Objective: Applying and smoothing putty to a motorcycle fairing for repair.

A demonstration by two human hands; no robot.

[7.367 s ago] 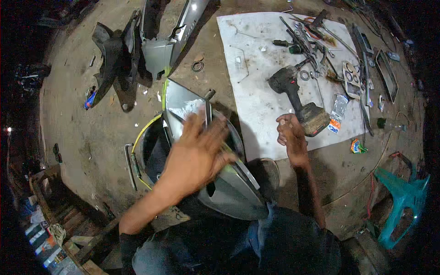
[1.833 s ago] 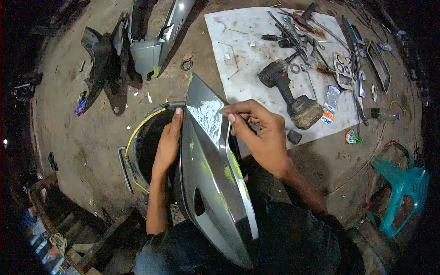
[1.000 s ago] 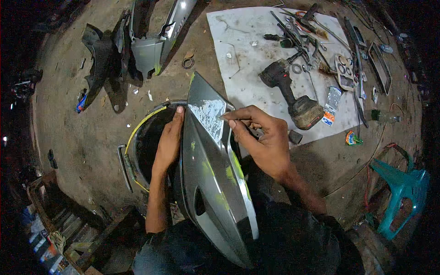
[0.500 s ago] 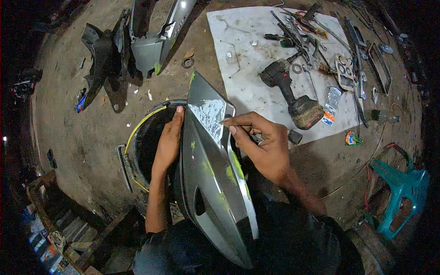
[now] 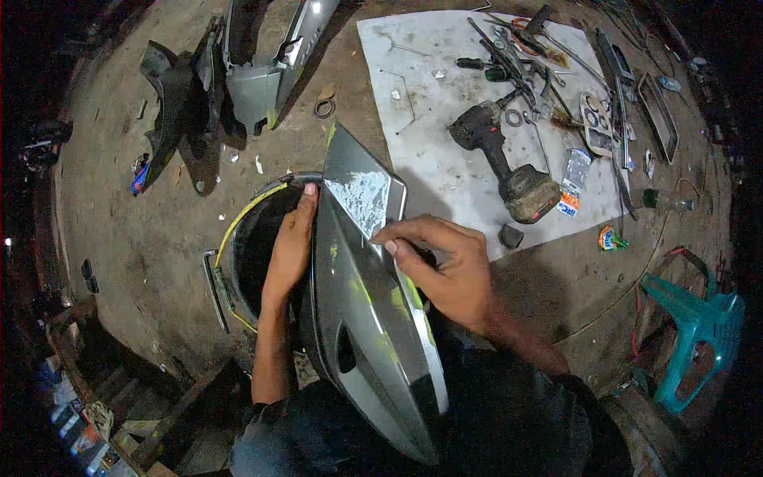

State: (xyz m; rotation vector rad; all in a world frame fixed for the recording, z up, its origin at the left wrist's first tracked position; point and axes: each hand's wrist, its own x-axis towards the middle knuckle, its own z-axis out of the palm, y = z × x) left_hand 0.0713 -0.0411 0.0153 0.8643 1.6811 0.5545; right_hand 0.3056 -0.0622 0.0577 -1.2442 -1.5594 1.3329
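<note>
The left hand (image 5: 290, 250) grips the edge of a dark-grey, pointed plastic panel (image 5: 350, 278), slanting beside the round black bucket with yellow trim (image 5: 258, 238). The right hand (image 5: 457, 270) has pinched fingers (image 5: 421, 230) at the white-streaked patch's (image 5: 362, 199) lower tip; holding what, I can't tell. Slack support might let the panel slip. Shadow hides any bucket contents.

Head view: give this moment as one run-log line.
left hand: on left edge of panel | right hand: at lower tip of white patch | drill: on sheet
</note>
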